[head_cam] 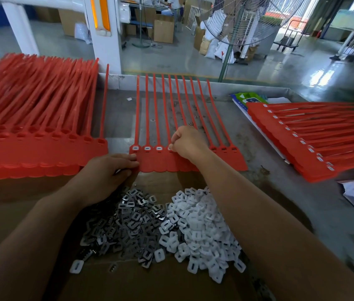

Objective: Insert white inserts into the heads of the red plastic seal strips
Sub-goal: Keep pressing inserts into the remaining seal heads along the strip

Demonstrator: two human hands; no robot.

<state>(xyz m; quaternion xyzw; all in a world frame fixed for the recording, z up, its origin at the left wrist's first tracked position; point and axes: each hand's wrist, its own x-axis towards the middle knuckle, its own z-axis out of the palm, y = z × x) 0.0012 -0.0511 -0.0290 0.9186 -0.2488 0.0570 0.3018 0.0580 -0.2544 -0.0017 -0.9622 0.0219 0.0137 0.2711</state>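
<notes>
A sheet of red seal strips (160,162) lies flat on the bench (269,148), right in front of the person. The long thin tails point away from the person. The heads sit in a row at the near end of the tails, and the row runs from left to right.

The left hand (111,168) grips the left edge of the sheet and holds it down. The right hand (188,142) is curled. Its fingertips (172,144) pinch a white insert (170,148) at the fourth head from the left. The hands are apart, with three filled heads (147,148) between them.

The empty heads (223,149) lie to the right of the right hand, so that hand is the nearer one. I think it has to step sideways to the right, one head at a time. Some heads are hidden under the hand.

The pile of white inserts (197,227) lies on cardboard (128,283), close to the person and below the sheet. A pile of metal clips (128,220) lies just beside it on the left.
</notes>
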